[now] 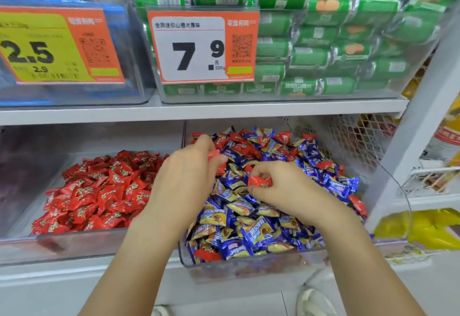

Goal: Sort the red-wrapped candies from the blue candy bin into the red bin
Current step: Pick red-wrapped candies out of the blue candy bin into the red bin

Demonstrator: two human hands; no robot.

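Over the blue bin (249, 263), a red candy (260, 181) is pinched by the right hand (286, 188); another candy (214, 154) is pinched by the left hand (186, 176).

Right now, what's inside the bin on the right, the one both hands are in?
The right bin holds mostly blue-wrapped candies with red-wrapped candies scattered among them. Each hand, left and right, pinches a red one. Deeper layers are covered.

white lower shelf (224, 288), clear red bin (74, 246) left, blue candy bin (249, 266) just beside it, right
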